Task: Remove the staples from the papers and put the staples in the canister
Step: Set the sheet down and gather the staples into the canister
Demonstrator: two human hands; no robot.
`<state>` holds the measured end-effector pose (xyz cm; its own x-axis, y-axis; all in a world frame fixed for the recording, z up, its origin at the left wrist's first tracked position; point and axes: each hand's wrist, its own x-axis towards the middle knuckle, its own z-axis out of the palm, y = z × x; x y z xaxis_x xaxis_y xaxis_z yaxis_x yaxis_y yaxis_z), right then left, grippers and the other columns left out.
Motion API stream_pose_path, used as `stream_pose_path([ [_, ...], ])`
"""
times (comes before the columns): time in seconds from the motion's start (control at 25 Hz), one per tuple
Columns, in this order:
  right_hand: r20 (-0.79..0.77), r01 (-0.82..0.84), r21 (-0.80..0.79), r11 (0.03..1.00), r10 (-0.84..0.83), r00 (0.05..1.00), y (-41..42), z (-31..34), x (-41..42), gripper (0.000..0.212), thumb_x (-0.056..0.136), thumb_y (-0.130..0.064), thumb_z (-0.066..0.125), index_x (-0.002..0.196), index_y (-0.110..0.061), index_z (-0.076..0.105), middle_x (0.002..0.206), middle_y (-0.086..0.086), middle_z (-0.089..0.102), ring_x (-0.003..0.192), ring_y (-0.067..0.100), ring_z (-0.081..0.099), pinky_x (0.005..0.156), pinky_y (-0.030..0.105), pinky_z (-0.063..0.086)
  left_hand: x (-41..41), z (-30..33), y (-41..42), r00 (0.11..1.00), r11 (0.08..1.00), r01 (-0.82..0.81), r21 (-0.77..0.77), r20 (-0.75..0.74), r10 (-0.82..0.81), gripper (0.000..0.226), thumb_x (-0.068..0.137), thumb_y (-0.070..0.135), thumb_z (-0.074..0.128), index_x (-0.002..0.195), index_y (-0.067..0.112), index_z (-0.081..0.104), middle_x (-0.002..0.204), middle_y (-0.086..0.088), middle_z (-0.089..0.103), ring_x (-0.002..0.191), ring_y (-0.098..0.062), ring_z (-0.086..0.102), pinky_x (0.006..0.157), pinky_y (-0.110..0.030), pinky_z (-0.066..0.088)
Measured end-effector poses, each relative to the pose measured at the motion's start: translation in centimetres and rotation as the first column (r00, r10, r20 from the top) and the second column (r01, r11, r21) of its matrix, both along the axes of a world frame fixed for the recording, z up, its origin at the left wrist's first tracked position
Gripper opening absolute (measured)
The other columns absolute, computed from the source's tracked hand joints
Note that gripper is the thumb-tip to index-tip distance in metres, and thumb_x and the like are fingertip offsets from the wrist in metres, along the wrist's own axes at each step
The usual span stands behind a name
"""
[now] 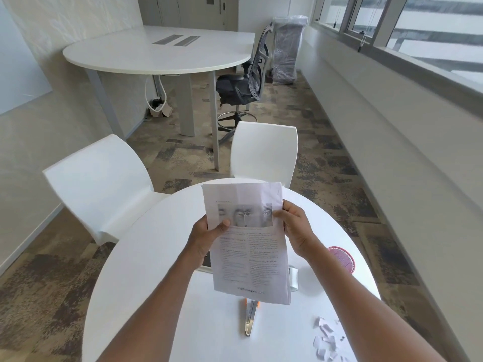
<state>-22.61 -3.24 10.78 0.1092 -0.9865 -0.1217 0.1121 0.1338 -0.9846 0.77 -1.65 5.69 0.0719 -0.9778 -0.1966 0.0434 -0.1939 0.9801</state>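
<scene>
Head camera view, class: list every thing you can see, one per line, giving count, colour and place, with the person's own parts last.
Printed paper stack: one, white with grey photo, held above the round table.
Round white table: one, white, nearest the camera.
Metal staple remover: one, silver with orange, on the table under the papers.
Round pink lid: one, pink, table's right edge.
Torn paper scraps: several, white, table's lower right.
Moulded white chairs: two, white, beyond the table.
Large white desk: one, white, far end.
Mesh office chair: one, dark grey, beside the desk.
Plastic-wrapped chair: one, grey, by the window.
Left hand: one, gripping the papers' left edge.
Right hand: one, gripping the right edge.
</scene>
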Motion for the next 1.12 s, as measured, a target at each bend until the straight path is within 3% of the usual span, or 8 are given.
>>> stream_pose_path([
  [0.12, -0.023, 0.044, -0.014, 0.999, -0.044, 0.999, 0.0, -0.2, -0.5, 0.019, 0.081, -0.015, 0.062, 0.09, 0.001, 0.066, 0.076, 0.007, 0.066, 0.066, 0.018, 0.057, 0.058, 0.026, 0.043, 0.4, -0.4, 0.1, 0.997, 0.998, -0.062, -0.004, 0.038, 0.062, 0.041, 0.071, 0.041, 0.083, 0.103, 0.018, 0.072, 0.095, -0.004, 0.078, 0.092, -0.035, 0.071, 0.075, -0.041, 0.057],
  [0.24, -0.076, 0.107, -0.039, 0.993, -0.11, 0.991, -0.2, -0.3, -0.9, 0.015, 0.09, -0.02, 0.066, 0.082, -0.007, 0.065, 0.068, 0.001, 0.064, 0.058, 0.014, 0.053, 0.056, 0.025, 0.041, 0.6, 0.0, 0.2, 0.992, 0.997, -0.076, 0.01, 0.101, 0.075, 0.029, 0.076, 0.034, 0.084, 0.098, 0.019, 0.072, 0.089, -0.003, 0.078, 0.084, -0.033, 0.073, 0.074, -0.047, 0.061],
  [0.48, -0.089, 0.215, -0.034, 0.976, -0.217, 0.972, -1.2, -0.4, -1.5, 0.013, 0.091, -0.022, 0.068, 0.081, -0.013, 0.07, 0.079, 0.009, 0.07, 0.072, 0.024, 0.059, 0.068, 0.041, 0.046, 0.7, 0.8, 0.5, 0.986, 1.0, -0.013, 0.014, 0.167, 0.01, 0.035, 0.076, 0.035, 0.085, 0.104, 0.019, 0.071, 0.094, -0.003, 0.078, 0.081, -0.029, 0.075, 0.073, -0.046, 0.063],
  [0.68, -0.11, 0.283, -0.045, 0.958, -0.286, 0.952, -1.6, -0.5, -1.5, 0.019, 0.091, -0.025, 0.068, 0.073, -0.017, 0.067, 0.074, 0.005, 0.068, 0.069, 0.02, 0.059, 0.062, 0.032, 0.047, 0.4, 1.0, 0.5, 0.984, 1.0, -0.001, 0.02, 0.177, -0.002, 0.038, 0.074, 0.039, 0.085, 0.104, 0.02, 0.071, 0.094, -0.001, 0.078, 0.081, -0.028, 0.075, 0.074, -0.048, 0.063],
  [0.88, -0.118, 0.276, -0.054, 0.96, -0.281, 0.953, -2.0, -0.8, -1.9, 0.026, 0.092, -0.025, 0.066, 0.078, -0.002, 0.064, 0.073, 0.01, 0.061, 0.066, 0.021, 0.053, 0.06, 0.031, 0.042, 0.5, 1.0, 0.0, 0.991, 0.998, -0.062, 0.013, 0.121, 0.06, 0.038, 0.081, 0.043, 0.078, 0.112, 0.025, 0.064, 0.106, -0.003, 0.075, 0.099, -0.032, 0.071, 0.08, -0.044, 0.061],
  [0.96, -0.129, 0.269, -0.064, 0.961, -0.275, 0.953, -2.1, -0.7, -2.0, 0.024, 0.093, -0.023, 0.066, 0.077, -0.004, 0.066, 0.071, 0.009, 0.062, 0.061, 0.019, 0.054, 0.057, 0.028, 0.044, 0.3, 2.0, -0.4, 0.936, 0.968, -0.226, -0.112, 0.25, 0.248, 0.045, 0.088, 0.044, 0.069, 0.126, 0.024, 0.054, 0.122, -0.002, 0.068, 0.109, -0.026, 0.066, 0.09, -0.041, 0.055],
  [1.04, -0.15, 0.242, -0.069, 0.968, -0.25, 0.957, -2.2, -0.7, -1.9, 0.022, 0.093, -0.022, 0.066, 0.078, -0.006, 0.069, 0.07, 0.008, 0.067, 0.057, 0.018, 0.058, 0.058, 0.029, 0.048, -0.1, 3.7, -1.2, 0.73, 0.832, -0.319, -0.453, 0.443, 0.521, 0.045, 0.096, 0.04, 0.058, 0.136, 0.019, 0.051, 0.131, -0.001, 0.064, 0.116, -0.02, 0.061, 0.098, -0.04, 0.049],
  [1.12, -0.182, 0.205, -0.065, 0.977, -0.214, 0.96, -2.2, -0.6, -1.4, 0.021, 0.093, -0.022, 0.066, 0.081, -0.006, 0.071, 0.07, 0.006, 0.07, 0.058, 0.017, 0.062, 0.059, 0.03, 0.05, -1.3, 6.1, -2.7, 0.684, 0.767, -0.053, -0.64, 0.536, 0.494, 0.038, 0.097, 0.039, 0.056, 0.128, 0.019, 0.063, 0.123, 0.002, 0.07, 0.112, -0.017, 0.064, 0.1, -0.042, 0.048],
])
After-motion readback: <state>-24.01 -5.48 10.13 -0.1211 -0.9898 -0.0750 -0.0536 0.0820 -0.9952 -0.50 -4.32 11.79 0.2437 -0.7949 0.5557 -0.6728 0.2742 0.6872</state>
